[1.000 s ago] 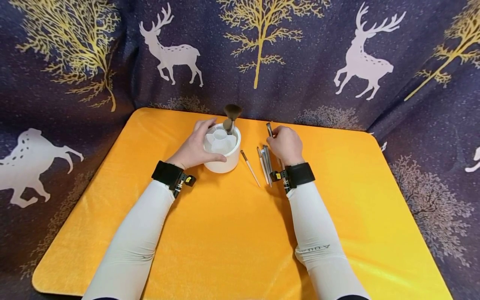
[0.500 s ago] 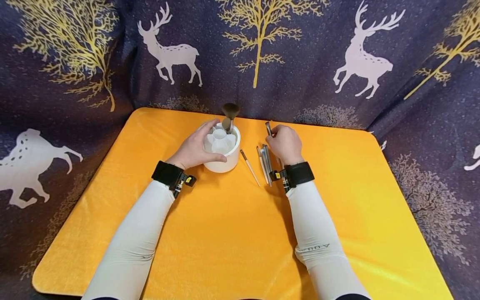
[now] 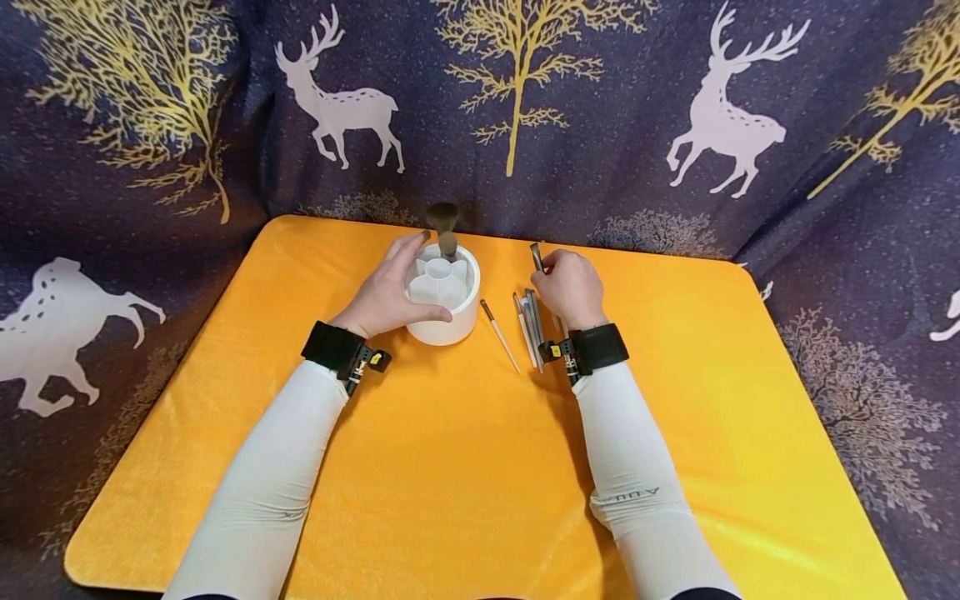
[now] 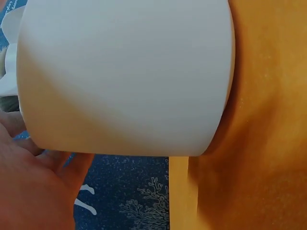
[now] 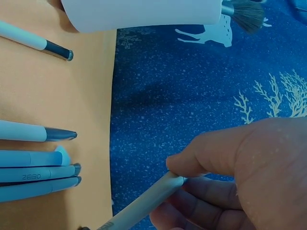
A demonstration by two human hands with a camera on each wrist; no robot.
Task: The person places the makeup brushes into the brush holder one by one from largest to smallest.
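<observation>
Pinching a slim makeup brush (image 3: pixel 537 257) between thumb and fingers (image 5: pixel 192 163), the right hand (image 3: pixel 572 288) holds it with its long axis running near-to-far, just right of the white brush holder (image 3: pixel 444 302). The left hand (image 3: pixel 390 292) wraps that holder, fingers curled round its wall. A fluffy brush (image 3: pixel 444 223) stands in the holder's far side; spare brushes (image 3: pixel 528 317) lie between the hands on the orange counter (image 3: pixel 465 467).

Head view is looking forward and down from above, taking in the whole table (image 3: pixel 465 467) and both forearms. Left wrist view is sitting very close, facing the white holder (image 4: pixel 124 72) just beyond the fingers (image 4: pixel 29 182). Right wrist view is looking past its fingers (image 5: pixel 206 158), sharing that holder (image 5: pixel 144 12) and the brushes (image 5: pixel 33 172).
</observation>
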